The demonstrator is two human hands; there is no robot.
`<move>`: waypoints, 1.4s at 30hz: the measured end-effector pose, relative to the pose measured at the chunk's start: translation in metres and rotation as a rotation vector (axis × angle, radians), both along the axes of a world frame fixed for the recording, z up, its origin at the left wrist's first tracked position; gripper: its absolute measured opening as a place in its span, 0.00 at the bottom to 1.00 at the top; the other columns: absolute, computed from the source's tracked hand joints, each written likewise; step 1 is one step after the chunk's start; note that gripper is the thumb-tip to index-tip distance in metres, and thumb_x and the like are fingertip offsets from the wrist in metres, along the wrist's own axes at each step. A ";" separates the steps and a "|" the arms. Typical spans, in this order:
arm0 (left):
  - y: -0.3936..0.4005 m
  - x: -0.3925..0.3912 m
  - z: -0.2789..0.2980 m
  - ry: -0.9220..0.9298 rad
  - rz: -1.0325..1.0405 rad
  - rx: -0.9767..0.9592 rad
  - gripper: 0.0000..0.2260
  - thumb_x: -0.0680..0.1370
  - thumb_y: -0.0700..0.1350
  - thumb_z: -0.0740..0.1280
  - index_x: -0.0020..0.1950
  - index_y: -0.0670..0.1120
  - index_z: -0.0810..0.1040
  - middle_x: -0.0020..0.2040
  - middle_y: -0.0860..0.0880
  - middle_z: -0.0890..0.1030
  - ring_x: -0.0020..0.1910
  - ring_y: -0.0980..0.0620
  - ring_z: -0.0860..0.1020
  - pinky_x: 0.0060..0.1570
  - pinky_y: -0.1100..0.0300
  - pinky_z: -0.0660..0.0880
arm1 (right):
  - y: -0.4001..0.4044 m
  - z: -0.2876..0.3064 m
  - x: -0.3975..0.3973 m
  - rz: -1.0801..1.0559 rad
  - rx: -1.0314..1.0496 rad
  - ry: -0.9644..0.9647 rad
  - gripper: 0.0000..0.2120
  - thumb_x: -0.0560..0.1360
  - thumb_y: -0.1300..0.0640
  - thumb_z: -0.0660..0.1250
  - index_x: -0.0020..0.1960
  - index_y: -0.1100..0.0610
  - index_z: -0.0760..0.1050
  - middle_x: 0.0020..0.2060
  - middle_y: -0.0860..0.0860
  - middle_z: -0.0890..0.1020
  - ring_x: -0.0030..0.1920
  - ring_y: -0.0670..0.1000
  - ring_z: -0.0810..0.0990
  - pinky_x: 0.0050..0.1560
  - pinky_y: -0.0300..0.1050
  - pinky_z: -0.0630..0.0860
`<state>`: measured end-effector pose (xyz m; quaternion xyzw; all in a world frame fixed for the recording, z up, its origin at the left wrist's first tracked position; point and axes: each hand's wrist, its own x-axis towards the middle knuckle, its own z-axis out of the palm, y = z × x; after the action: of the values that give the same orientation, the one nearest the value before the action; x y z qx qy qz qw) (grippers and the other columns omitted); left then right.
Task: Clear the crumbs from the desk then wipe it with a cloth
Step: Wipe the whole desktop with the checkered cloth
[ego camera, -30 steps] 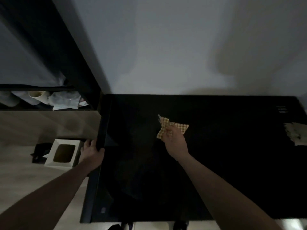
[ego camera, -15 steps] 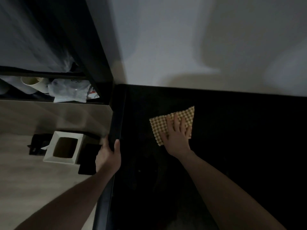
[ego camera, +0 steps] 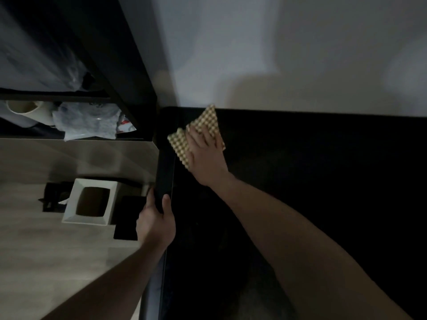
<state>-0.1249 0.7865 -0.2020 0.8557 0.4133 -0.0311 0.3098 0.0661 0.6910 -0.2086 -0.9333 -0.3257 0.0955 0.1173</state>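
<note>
Cloth [ego camera: 206,125] lies flat in the desk's [ego camera: 323,181] far left corner under our right hand [ego camera: 205,155], fingers spread to press it, while our left hand [ego camera: 157,222] grips the desk's edge, likely for bracing.

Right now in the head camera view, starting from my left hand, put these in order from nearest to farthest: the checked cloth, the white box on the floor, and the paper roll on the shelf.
From the left hand:
1. White box, on the floor just left of it.
2. Checked cloth, up on the desk under the right hand.
3. Paper roll, far left on the shelf.
</note>
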 end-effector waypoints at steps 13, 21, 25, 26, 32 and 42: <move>0.001 -0.001 0.016 0.005 0.017 -0.046 0.27 0.81 0.64 0.51 0.79 0.56 0.59 0.62 0.45 0.82 0.58 0.39 0.81 0.54 0.45 0.80 | -0.113 0.012 -0.161 0.242 0.436 0.301 0.33 0.74 0.69 0.71 0.76 0.55 0.70 0.76 0.50 0.71 0.78 0.47 0.65 0.79 0.47 0.62; 0.001 0.000 0.008 -0.017 0.045 -0.054 0.29 0.79 0.66 0.49 0.79 0.59 0.59 0.56 0.46 0.84 0.52 0.42 0.83 0.49 0.46 0.81 | -0.022 0.029 0.040 0.019 0.329 0.108 0.29 0.80 0.63 0.63 0.80 0.62 0.64 0.81 0.61 0.63 0.79 0.62 0.64 0.80 0.44 0.58; 0.000 0.002 0.007 -0.026 0.040 -0.040 0.26 0.82 0.62 0.52 0.79 0.55 0.62 0.60 0.47 0.83 0.57 0.43 0.82 0.54 0.48 0.79 | -0.004 0.009 0.069 -0.026 -0.006 0.006 0.33 0.82 0.45 0.57 0.84 0.54 0.57 0.84 0.53 0.54 0.83 0.61 0.51 0.78 0.68 0.55; 0.000 0.002 0.007 -0.031 0.039 -0.040 0.27 0.81 0.63 0.52 0.79 0.56 0.62 0.60 0.47 0.83 0.58 0.43 0.82 0.54 0.48 0.80 | -0.005 0.004 0.062 -0.048 -0.032 -0.020 0.32 0.83 0.44 0.55 0.84 0.52 0.55 0.85 0.52 0.53 0.84 0.60 0.49 0.78 0.71 0.52; 0.003 -0.001 0.004 -0.037 0.043 -0.070 0.27 0.81 0.64 0.51 0.79 0.56 0.60 0.62 0.47 0.83 0.58 0.42 0.81 0.54 0.46 0.80 | -0.028 0.001 -0.015 0.095 0.010 0.038 0.32 0.82 0.47 0.49 0.85 0.55 0.52 0.84 0.53 0.54 0.84 0.56 0.50 0.81 0.62 0.52; 0.002 -0.004 0.012 -0.051 0.061 -0.171 0.25 0.83 0.60 0.53 0.80 0.56 0.60 0.60 0.43 0.82 0.58 0.40 0.80 0.54 0.50 0.77 | -0.109 0.011 -0.278 0.351 0.014 0.059 0.36 0.77 0.50 0.60 0.84 0.54 0.56 0.84 0.51 0.57 0.84 0.55 0.52 0.82 0.57 0.46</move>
<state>-0.1285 0.7885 -0.1898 0.8136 0.4270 -0.0348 0.3930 -0.2118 0.5820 -0.1975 -0.8581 -0.4806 0.1398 0.1147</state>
